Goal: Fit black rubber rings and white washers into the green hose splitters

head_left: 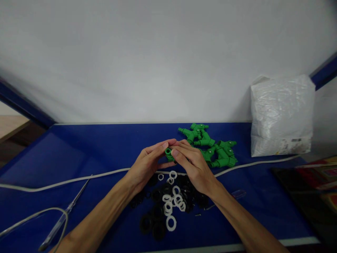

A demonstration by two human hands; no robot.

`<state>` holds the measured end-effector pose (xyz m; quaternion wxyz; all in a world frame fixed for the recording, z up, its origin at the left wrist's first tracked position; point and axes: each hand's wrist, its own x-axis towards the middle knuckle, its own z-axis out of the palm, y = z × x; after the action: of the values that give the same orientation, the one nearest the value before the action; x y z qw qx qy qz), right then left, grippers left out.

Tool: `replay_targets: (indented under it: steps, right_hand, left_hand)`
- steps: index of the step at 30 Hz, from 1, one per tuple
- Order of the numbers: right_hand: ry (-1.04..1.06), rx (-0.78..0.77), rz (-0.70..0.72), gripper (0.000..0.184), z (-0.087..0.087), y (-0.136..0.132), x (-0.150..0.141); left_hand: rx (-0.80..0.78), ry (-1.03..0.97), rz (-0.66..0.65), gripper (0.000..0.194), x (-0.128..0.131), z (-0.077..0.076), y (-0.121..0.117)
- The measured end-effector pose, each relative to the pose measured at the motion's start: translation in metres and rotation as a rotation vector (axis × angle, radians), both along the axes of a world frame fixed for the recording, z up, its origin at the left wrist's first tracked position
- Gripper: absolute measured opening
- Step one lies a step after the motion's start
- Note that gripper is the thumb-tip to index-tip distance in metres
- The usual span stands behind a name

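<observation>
Between my two hands, over the middle of the blue table [105, 147], is a green plastic tap [168, 151]; its round open end faces me and the rest is hidden by fingers. My left hand [150, 160] is closed around its left side. My right hand [192, 161] grips from the right, thumb against the tap. Below the hands lie several white plastic rings [171, 223] mixed with black rings [158, 230] and small dark parts. Just beyond my right hand sits a pile of similar green taps [222, 154].
A white cable [105, 174] runs across the table behind the rings. At left lies a clear-handled screwdriver [64, 216]; another screwdriver [238, 194] is partly under my right forearm. A plastic-wrapped package [283, 116] stands at the back right, and small screws [198, 214] lie nearby.
</observation>
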<state>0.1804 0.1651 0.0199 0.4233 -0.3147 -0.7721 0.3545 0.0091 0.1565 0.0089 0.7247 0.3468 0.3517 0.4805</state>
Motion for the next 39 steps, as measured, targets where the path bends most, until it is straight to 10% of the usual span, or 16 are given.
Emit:
replay_targets:
  steps: [10,19,30,39]
  right_hand:
    - [-0.007,-0.009,-0.004,0.033,0.001,-0.001,0.0]
    - [0.179,-0.569,-0.096,0.053,-0.016,0.008,-0.003]
    - [-0.003,-0.457,-0.165,0.062,-0.004,0.001,-0.002]
    - [0.012,-0.298,-0.096,0.038,-0.003,0.005,0.001]
  left_hand:
    - [0.017,0.031,0.022,0.026,0.002,-0.003,0.0]
    - [0.223,0.429,0.091,0.047,-0.003,0.0,0.007]
    - [0.452,0.604,0.135,0.029,-0.01,0.002,0.009]
    - [0.06,0.22,0.257,0.031,-0.016,-0.001,0.016]
